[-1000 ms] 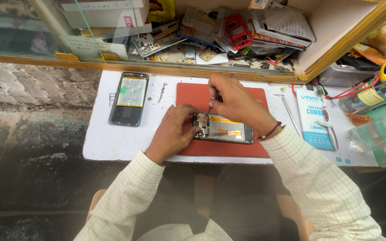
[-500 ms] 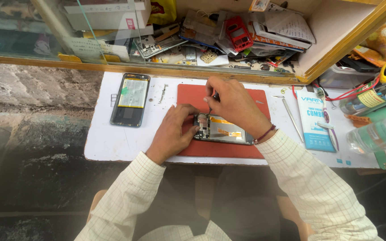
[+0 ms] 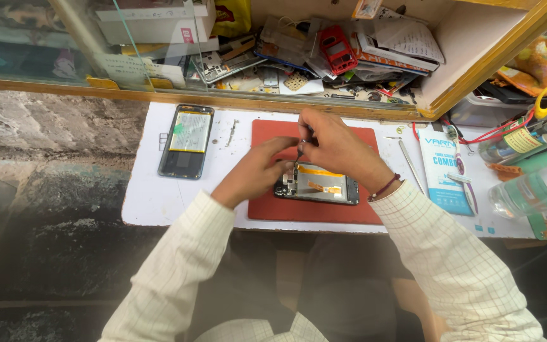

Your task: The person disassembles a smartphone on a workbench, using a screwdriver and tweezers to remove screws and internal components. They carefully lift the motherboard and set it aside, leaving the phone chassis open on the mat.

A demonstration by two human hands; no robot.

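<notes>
Opened phone (image 3: 319, 184) lies on the red mat (image 3: 273, 206), long axis left-right, just below both hands; left hand (image 3: 256, 172) rests curled at its left end, nearer, while right hand (image 3: 333, 147) pinches a thin tool (image 3: 299, 152) above that end.

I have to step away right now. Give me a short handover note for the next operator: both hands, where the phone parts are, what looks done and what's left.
Left hand: fingertips brace the left end of the opened phone.
Right hand: pinches a thin tool, tip down at the phone's left end.
Opened phone lies flat on the red mat, internals exposed.
Second phone body, battery showing, lies to the left on the white board.
Done: back cover appears off.
Left: work at the left end is in progress; phone not reassembled.
</notes>
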